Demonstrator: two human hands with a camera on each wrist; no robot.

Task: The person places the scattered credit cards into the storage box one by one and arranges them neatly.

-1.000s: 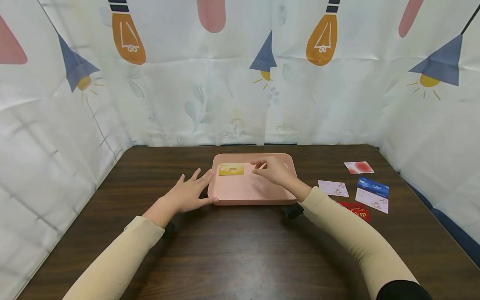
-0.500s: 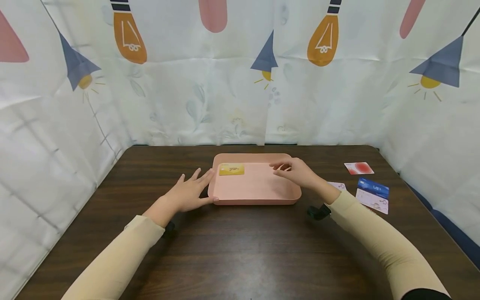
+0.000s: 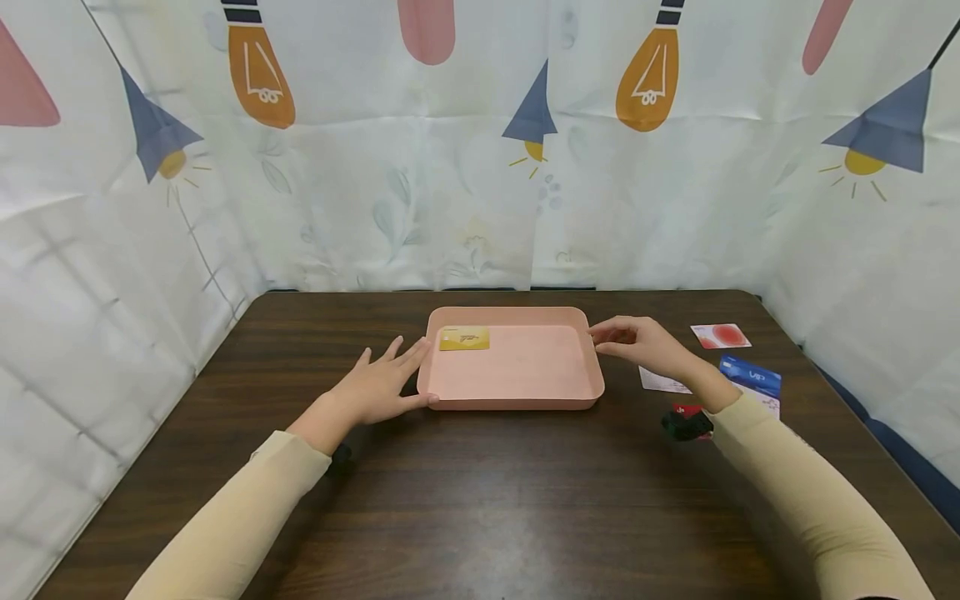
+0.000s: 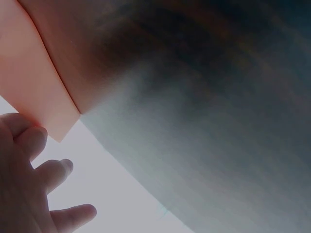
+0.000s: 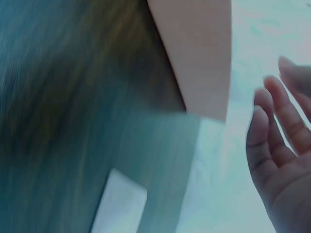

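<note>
- My right hand [image 3: 645, 343] grasps nothing I can see: its fingers are relaxed and slightly bent, just beside the tray [image 3: 517, 371] at its three o'clock. Whether the fingertips touch the rim, I cannot tell.
- My left hand [image 3: 375, 387] is unclenched, fingers spread, resting against the tray's edge toward nine o'clock.
- The yellow card [image 3: 463, 338] lies flat inside the tray at ten o'clock.
- Around the right hand, a pale card [image 3: 660, 383] shows at five o'clock, partly hidden by it; a red card [image 3: 686, 409] peeks out farther that way, mostly covered. The red-and-white card [image 3: 721, 336] lies at three o'clock and the blue card [image 3: 753, 377] nearer four.
- I judge the step in hand as a reach between cards, the yellow one being placed.
- The next move likely calls for a thin pinch on a card's edge, the left hand steadying the tray.
</note>
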